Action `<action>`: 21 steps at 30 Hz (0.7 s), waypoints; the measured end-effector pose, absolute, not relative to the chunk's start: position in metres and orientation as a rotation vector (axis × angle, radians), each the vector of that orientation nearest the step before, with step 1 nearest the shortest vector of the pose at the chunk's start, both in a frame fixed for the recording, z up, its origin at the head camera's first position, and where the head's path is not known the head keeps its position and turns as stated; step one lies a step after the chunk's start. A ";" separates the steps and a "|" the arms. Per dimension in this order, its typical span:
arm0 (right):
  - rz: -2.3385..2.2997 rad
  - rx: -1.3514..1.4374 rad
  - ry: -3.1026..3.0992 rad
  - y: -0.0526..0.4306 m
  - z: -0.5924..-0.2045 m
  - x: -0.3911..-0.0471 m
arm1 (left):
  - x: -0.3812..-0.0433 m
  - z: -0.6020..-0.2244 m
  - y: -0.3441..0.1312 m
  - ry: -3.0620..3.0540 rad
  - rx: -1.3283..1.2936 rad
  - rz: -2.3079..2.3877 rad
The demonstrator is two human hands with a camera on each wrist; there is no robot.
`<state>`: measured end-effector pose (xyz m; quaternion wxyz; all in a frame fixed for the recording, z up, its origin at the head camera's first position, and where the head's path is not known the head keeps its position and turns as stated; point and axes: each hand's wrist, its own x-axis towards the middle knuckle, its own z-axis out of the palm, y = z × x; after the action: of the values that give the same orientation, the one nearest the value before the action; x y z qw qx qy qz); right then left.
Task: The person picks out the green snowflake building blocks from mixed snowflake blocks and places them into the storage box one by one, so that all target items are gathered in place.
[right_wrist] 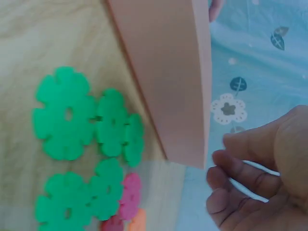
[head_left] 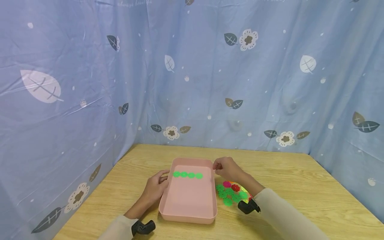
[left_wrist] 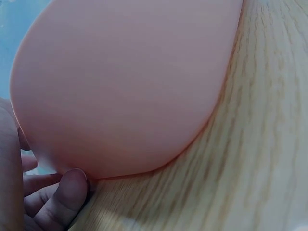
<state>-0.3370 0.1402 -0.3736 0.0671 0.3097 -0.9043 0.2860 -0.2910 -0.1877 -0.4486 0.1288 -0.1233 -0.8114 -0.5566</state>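
A pink tray [head_left: 187, 210] sits on the table, with several green flower-shaped discs [head_left: 191, 175] in a row across its far part. My left hand [head_left: 154, 187] rests against the outside of the tray's left wall. In the left wrist view, the thumb [left_wrist: 72, 190] touches the pink wall [left_wrist: 130, 91] low down, close to the tabletop. Beside the tray's far right corner is my right hand [head_left: 230, 169], its fingers loosely bent. The right wrist view shows nothing between the thumb [right_wrist: 255, 142] and fingers, a little apart from the tray wall [right_wrist: 168, 82].
To the right of the tray lies a loose pile of flower-shaped discs, mostly green discs [head_left: 228, 193], with a pink disc [head_left: 227, 184], a red disc [head_left: 235, 188] and yellow ones, partly under the right forearm. A blue patterned curtain [head_left: 210, 73] surrounds the wooden table [head_left: 282, 173].
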 end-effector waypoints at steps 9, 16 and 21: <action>0.701 0.911 -2.913 0.145 -0.386 -0.323 | -0.292 -0.449 -0.188 -2.361 -0.357 -1.623; 0.735 0.948 -2.982 0.147 -0.389 -0.317 | -0.292 -0.448 -0.188 -2.374 -0.355 -1.604; 0.765 1.005 -2.993 0.148 -0.390 -0.317 | -0.293 -0.450 -0.189 -2.373 -0.372 -1.602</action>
<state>-0.3171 0.1478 -0.3901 -0.0533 0.3089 -0.9200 0.2352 -0.2933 -0.1890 -0.4497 0.1271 -0.1279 -0.8152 -0.5503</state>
